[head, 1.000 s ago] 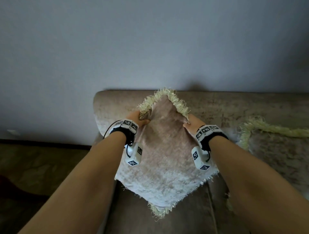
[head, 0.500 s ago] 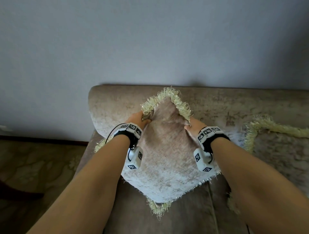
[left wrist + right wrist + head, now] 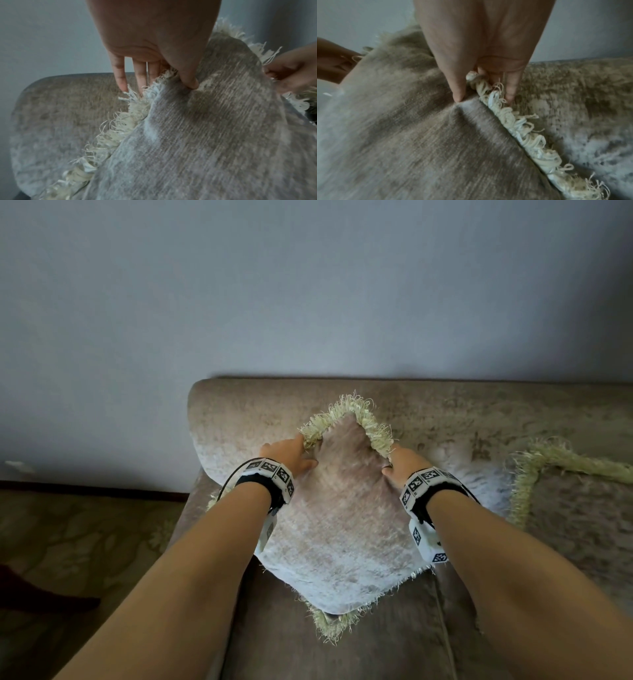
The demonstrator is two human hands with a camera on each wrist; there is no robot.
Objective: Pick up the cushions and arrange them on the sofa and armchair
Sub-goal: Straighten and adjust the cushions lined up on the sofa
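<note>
A beige velvet cushion (image 3: 342, 522) with a pale yellow fringe stands on one corner on the sofa (image 3: 445, 412), leaning against the backrest at its left end. My left hand (image 3: 291, 455) pinches the cushion's upper left edge, thumb in front and fingers (image 3: 120, 75) behind the fringe. My right hand (image 3: 400, 462) pinches the upper right edge the same way; its thumb (image 3: 457, 88) presses the fabric beside the fringe (image 3: 513, 121). The cushion (image 3: 205, 128) fills both wrist views. Its bottom corner touches the seat.
A second fringed cushion (image 3: 575, 508) lies against the backrest to the right. The sofa's left arm (image 3: 191, 515) borders a patterned carpet (image 3: 85, 542). A grey wall (image 3: 308, 285) rises behind the backrest.
The cushion has gone down and back, from hanging over the seat to leaning on the backrest with its bottom corner on the seat. Both hands keep the same grip.
</note>
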